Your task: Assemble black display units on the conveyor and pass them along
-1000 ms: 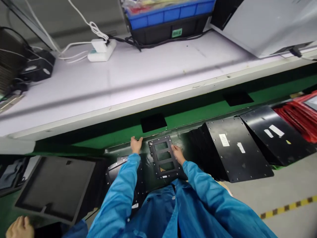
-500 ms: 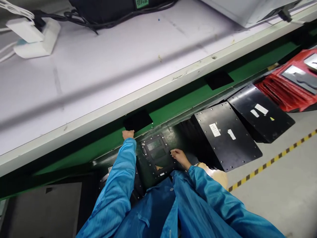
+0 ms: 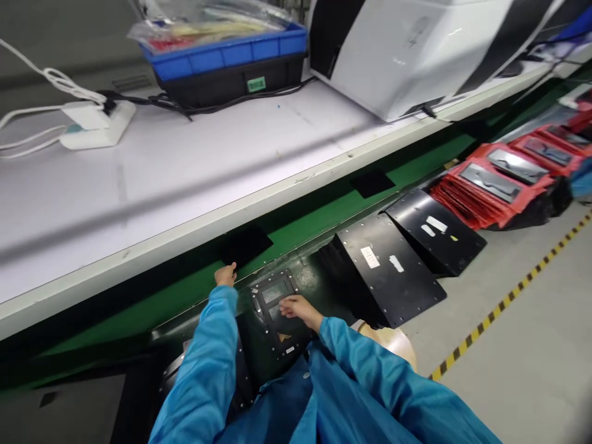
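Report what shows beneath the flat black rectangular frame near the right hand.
Openings in the black frame show a dark green surface and a small tan patch. Whatever its solid borders or the bare right hand cover cannot be seen.

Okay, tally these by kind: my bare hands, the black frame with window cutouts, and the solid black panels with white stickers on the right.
Hands, left hand and right hand: 2
Black frame: 1
Stickered panels, nearer panel and farther panel: 2
Total: 5
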`<state>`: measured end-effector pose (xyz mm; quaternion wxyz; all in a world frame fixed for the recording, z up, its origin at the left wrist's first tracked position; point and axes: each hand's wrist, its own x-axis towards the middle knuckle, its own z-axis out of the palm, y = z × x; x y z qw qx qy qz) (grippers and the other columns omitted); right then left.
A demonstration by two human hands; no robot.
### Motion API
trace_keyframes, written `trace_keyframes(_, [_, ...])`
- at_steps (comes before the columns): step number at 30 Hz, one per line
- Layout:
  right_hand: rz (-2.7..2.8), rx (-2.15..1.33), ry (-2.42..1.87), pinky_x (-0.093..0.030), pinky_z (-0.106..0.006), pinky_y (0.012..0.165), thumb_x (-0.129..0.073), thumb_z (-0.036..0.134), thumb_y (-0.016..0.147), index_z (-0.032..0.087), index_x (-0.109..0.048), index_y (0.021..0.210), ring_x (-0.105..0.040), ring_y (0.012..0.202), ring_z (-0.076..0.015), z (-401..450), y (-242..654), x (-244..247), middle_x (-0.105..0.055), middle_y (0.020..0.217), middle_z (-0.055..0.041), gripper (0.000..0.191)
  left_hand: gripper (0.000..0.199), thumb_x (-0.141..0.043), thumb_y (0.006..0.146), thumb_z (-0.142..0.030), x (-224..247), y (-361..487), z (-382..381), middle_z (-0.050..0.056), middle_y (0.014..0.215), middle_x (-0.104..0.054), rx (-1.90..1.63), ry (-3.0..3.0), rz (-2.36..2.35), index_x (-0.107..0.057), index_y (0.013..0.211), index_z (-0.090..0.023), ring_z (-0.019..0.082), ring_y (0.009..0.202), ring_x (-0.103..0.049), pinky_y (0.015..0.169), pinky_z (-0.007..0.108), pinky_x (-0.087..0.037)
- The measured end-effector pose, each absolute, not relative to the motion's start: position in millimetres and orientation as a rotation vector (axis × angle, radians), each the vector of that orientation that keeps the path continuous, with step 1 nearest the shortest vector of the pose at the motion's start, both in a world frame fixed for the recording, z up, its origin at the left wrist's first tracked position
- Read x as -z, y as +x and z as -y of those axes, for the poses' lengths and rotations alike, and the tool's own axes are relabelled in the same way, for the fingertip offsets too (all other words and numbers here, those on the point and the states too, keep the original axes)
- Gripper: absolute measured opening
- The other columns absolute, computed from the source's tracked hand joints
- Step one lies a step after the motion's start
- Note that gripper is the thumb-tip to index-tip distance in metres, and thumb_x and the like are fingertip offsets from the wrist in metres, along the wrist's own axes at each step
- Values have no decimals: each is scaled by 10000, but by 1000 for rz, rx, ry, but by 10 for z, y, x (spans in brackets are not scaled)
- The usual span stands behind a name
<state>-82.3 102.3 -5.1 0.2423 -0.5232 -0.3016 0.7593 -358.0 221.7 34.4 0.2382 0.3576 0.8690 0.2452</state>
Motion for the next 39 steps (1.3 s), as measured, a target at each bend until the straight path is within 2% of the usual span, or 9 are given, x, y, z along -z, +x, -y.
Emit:
trace_keyframes(2, [692, -2143, -1368, -567, -343, 755, -920, 517, 725, 174, -743, 861, -720, 811, -223, -1104, -938, -98, -766, 906, -110, 409, 258, -525, 984, -314, -454, -3427, -1977, -39, 625, -494, -831, 894, -2267, -540, 731, -268, 168, 690, -682, 794, 319, -654])
trace_keyframes(6, [409, -2203, -1159, -596, -410, 834, -890, 656, 737, 181, -706, 1007, -733, 900, -251, -1271, -1292, -326, -750, 979, -108, 577, 413, -681, 864, -137, -409, -2939, -1163, -64, 598, -446, -1423, 410, -1709, -337, 660, -241, 138, 729, -678, 960, 452, -668])
trace_keyframes(12, [278, -1908, -1239, -556, -361, 745, -965, 506, 655, 202, -623, 851, -685, 735, -214, -1147, -1291, -182, -679, 722, 2, 498, 353, -856, 703, -234, -35, -2261, 265, -32, 804, -704, -1436, 124, -1363, -504, 701, -222, 180, 879, -735, 969, 482, -653])
trace_keyframes(17, [509, -1876, -1454, -544, -333, 738, -942, 626, 621, 196, -673, 869, -693, 760, -208, -566, -772, -171, -735, 786, -26, 565, 382, -927, 642, -336, -220, -1830, 704, 11, 976, -796, -1414, 112, -1285, -678, 918, -246, 229, 1000, -759, 1017, 500, -604])
trace_keyframes(22, [445, -2553, -1352, -589, -356, 751, -726, 854, 769, 208, -688, 904, -714, 767, -214, -364, -541, -84, -744, 785, -44, 661, 482, -957, 664, -299, -326, -1726, 741, 62, 1136, -808, -1493, 74, -1206, -721, 1077, -226, 221, 1063, -761, 1050, 430, -571])
trace_keyframes(29, [317, -2153, -1189, -607, -373, 844, -975, 345, 658, 177, -721, 877, -766, 881, -276, -596, -760, 142, -794, 830, -76, 375, 498, -984, 642, -327, -83, -1617, 974, 37, 1070, -804, -1497, -12, -1200, -698, 1037, -229, 208, 1002, -774, 1029, 431, -591])
trace_keyframes(34, [514, -2090, -1330, -591, -357, 782, -995, 335, 603, 160, -738, 845, -758, 798, -258, -808, -732, 414, -794, 795, -81, 394, 577, -993, 605, -495, 315, -1619, 1055, 58, 903, -752, -1162, 6, -1359, -625, 928, -189, 249, 865, -796, 812, 368, -630])
trace_keyframes(37, [736, -2114, -1393, -568, -347, 752, -992, 394, 598, 167, -724, 817, -742, 768, -250, -1018, -690, 570, -775, 745, -66, 414, 559, -903, 705, -569, 512, -1706, 1065, 38, 849, -714, -1007, 140, -1686, -605, 991, -193, 225, 725, -763, 680, 339, -598])
trace_keyframes(39, [863, -2108, -1419, -562, -344, 758, -983, 423, 596, 177, -718, 826, -733, 770, -241, -1166, -688, 671, -769, 743, -52, 429, 488, -830, 796, -539, 575, -1816, 1023, 20, 852, -709, -943, 330, -1972, -596, 1070, -209, 213, 749, -751, 722, 335, -587])
